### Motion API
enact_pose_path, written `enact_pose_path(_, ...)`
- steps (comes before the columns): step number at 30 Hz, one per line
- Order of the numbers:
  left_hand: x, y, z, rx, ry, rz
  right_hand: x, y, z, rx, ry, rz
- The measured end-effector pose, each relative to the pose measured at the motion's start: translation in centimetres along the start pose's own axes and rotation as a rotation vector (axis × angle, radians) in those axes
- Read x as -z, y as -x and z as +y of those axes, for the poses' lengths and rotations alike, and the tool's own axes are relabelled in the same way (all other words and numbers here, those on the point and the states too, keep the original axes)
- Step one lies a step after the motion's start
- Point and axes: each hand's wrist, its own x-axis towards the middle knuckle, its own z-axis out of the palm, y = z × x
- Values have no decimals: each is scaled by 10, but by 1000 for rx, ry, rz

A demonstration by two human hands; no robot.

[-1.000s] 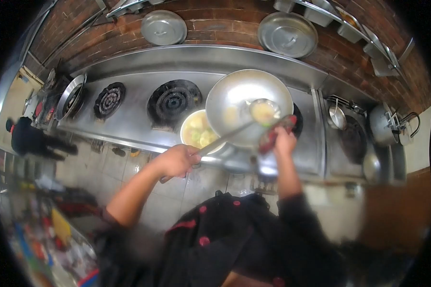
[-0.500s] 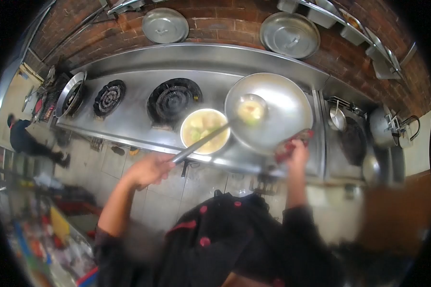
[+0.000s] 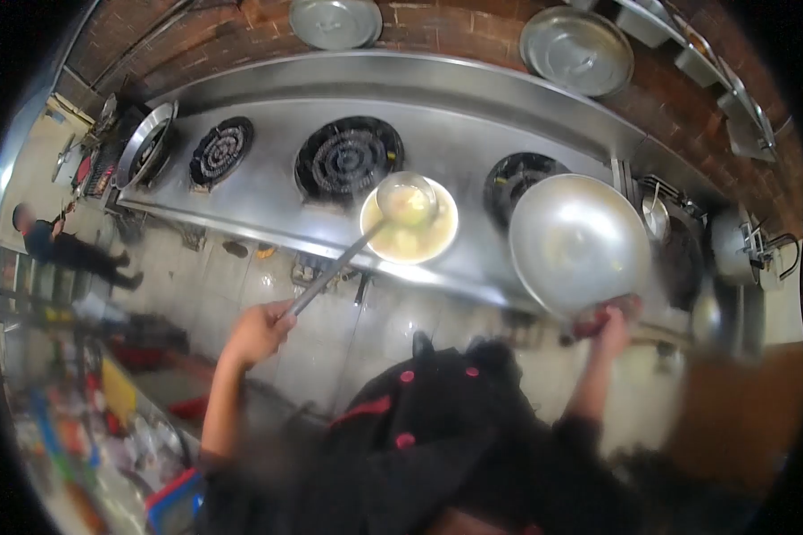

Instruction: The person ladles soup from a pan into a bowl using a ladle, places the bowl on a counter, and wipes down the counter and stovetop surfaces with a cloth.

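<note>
Fingers of left hand (image 3: pixel 259 333) closed around ladle (image 3: pixel 337 267); shaft slants away and rightward, cup over bowl (image 3: pixel 453 232). Right hand (image 3: pixel 610 330), gripping wok (image 3: pixel 580 245) through red cloth (image 3: pixel 631 308), farther from bowl.

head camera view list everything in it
stove: one, silver, centre
burners: at least three, black, on stove
bowl: one, white, stove's front edge
food: several, yellowish, in bowl
ladle: one, silver, over bowl
wok: one, silver, right of bowl
cloth: one, red, wok's near edge
wall: one, reddish brick, behind stove
lids: two, silver, on wall
containers: several, grey, upper right
large pan: one, silver, far left
pot: one, grey, far right
clutter: blurred, mixed colours, lower left
person: one, dark clothes, far left
jacket: one, black, lower centre
hands: two, bare, left on ladle, right at cloth
</note>
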Motion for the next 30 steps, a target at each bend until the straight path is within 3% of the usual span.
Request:
enact_pose_path(2, -13, 5, -11, 41, -20, -2, 9, -4, 0, -41, 67, 78)
enact_pose_path(4, -23, 9, -16, -149, -316, 185, 7, -3, -5, -40, 84, 144)
enact_pose_path(8, -39, 36, 19, -31, -469, 290, 23, -20, 9, -38, -69, 20)
enact_pose_path(14, -67, 52, 18, -89, -822, 536, 51, -48, 31, -134, -111, 52)
enact_pose_path(18, -76, 65, 27, -81, -839, 614, 56, -48, 28, -161, -107, 119)
enact_pose_path(21, -80, 67, 9, -157, -631, 601, 80, -75, 58, -250, -150, 85)
enact_pose_path(27, -94, 60, -8, 72, -118, 292, 82, -75, 55, -279, -223, 58)
enact_pose_path(30, -105, 56, -13, 81, -81, 319, 83, -71, 53, -307, -215, 66)
